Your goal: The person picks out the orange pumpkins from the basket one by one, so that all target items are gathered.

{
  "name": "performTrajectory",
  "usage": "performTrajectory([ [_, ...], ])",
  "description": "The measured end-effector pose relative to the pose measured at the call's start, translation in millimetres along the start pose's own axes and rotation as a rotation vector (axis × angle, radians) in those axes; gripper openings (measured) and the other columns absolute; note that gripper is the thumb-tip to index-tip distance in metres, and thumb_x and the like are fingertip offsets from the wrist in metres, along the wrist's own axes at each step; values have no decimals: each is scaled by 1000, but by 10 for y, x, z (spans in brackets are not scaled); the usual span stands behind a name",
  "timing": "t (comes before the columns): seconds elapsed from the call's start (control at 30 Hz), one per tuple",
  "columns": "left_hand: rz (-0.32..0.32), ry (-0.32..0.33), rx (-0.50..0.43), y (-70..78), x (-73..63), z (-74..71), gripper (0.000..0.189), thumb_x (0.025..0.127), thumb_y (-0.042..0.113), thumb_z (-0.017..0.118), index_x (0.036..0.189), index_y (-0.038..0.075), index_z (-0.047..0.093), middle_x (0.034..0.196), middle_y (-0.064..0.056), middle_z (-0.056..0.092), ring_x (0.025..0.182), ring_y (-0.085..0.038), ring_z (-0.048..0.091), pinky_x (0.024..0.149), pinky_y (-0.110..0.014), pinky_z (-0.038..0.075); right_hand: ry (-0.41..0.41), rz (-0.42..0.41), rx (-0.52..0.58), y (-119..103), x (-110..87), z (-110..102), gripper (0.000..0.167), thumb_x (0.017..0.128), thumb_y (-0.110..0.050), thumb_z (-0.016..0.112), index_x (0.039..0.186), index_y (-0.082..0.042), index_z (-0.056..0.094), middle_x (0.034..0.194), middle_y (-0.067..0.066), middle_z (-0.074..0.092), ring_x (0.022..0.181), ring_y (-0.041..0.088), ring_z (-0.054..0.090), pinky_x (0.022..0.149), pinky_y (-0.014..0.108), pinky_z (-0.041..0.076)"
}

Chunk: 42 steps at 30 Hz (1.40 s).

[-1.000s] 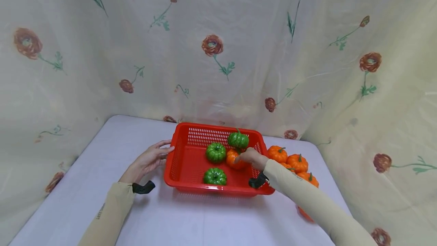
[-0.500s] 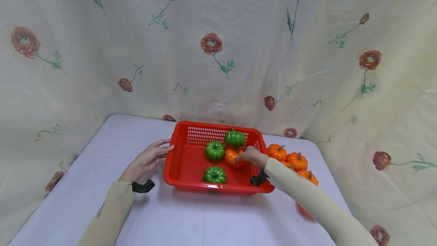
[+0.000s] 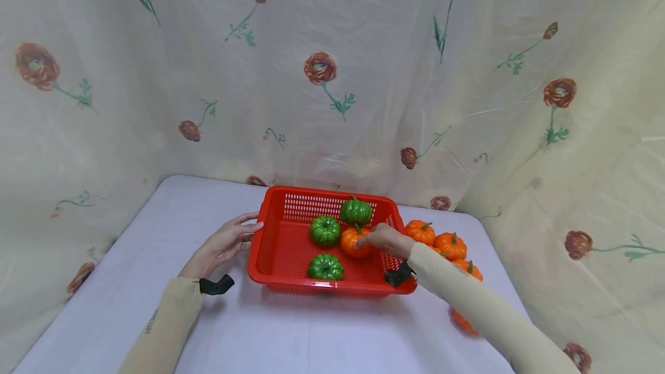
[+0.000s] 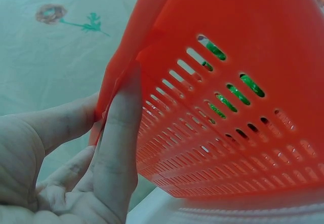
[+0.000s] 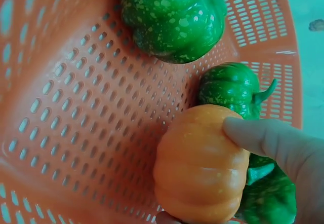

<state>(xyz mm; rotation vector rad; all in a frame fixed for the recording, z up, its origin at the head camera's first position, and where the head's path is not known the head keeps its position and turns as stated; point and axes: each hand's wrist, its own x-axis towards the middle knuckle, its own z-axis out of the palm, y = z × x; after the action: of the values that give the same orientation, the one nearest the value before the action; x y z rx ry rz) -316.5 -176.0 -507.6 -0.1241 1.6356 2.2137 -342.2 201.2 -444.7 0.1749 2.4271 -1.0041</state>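
A red plastic basket (image 3: 292, 250) with slotted walls sits mid-table. My left hand (image 3: 223, 242) grips its left rim; the left wrist view has the thumb and a finger (image 4: 117, 143) on either side of the rim. Inside the basket, my right hand (image 3: 387, 239) holds an orange mini pumpkin (image 5: 200, 165), thumb pressed near its green stem and a fingertip showing below. Three green pumpkins share the basket: one at the back (image 3: 355, 211), one just left of the orange one (image 3: 324, 231) and one at the front (image 3: 325, 268).
Several more orange pumpkins (image 3: 450, 246) lie on the white tabletop (image 3: 270, 339) right of the basket, partly hidden by the right sleeve (image 3: 467, 287). A flowered curtain (image 3: 363, 74) hangs behind the table and along its sides.
The back green pumpkin has shifted a little left and its stem now leans left. Both hands keep their hold, with the right hand and orange pumpkin almost in place.
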Motion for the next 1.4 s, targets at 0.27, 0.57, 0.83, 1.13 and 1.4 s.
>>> performTrajectory([
  [0.27,0,-13,8,-10,-10,-9,74,88,30,70,150,19,31,135,-8,53,98,-19,65,86,-34,57,-81,-66,0,55,-138,-56,34,77,-20,78,99,2,62,99,8,58,97,23,51,90,36,47],
  [0.57,-3,-8,-9,-51,-21,-16,73,89,30,69,150,21,31,139,-8,51,102,-20,65,88,-35,56,-129,-73,66,29,-342,-211,60,80,-16,75,131,6,51,127,16,55,116,31,50,108,48,41],
  [0.83,-18,-1,-15,-43,-22,3,74,89,30,69,151,22,29,139,-6,49,104,-20,64,90,-35,55,-142,-126,56,124,-570,-385,69,82,-17,74,141,0,43,139,16,47,117,27,51,104,50,45],
  [1.13,-22,-10,-21,-3,-27,15,75,89,30,69,151,22,28,136,-5,51,103,-18,64,89,-34,55,-99,-170,18,345,-880,-646,75,81,-26,75,145,-6,40,139,16,50,120,28,50,94,42,54],
  [1.4,-13,-32,-12,-4,-39,11,73,90,29,68,151,19,29,139,-8,50,105,-20,66,92,-36,55,-32,-196,-27,695,-1184,-954,81,84,-36,71,148,-4,32,151,20,34,128,33,42,103,50,45],
])
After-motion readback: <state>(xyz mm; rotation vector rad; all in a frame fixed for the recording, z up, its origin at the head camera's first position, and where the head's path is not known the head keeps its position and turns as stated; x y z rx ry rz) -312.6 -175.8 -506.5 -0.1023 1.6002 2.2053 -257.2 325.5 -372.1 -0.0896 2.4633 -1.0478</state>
